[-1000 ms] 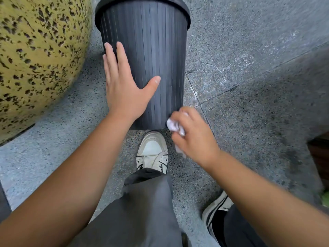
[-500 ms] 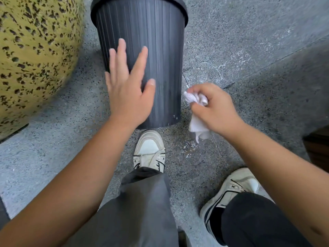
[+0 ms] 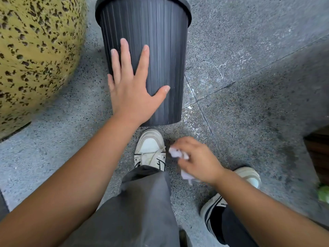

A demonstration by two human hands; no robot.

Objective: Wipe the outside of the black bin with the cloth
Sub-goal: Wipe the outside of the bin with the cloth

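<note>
1. Black bin is standing upright on the grey speckled pavement, w/ ribbed sides and a rim at the top.
2. Left hand is lying flat against the bin's near wall, fingers straight & spread, thumb out to the right; it's grasping nothing.
3. Right hand is hanging low, clear of the bin, just right of the left shoe. Its fingers are curling round a crumpled white cloth (blurred, one end dangling below the palm).
4. Right shoe is sitting further back, partly under the right forearm.
5. A big yellow speckled rounded stone is sitting left of the bin, near but not touching.
</note>
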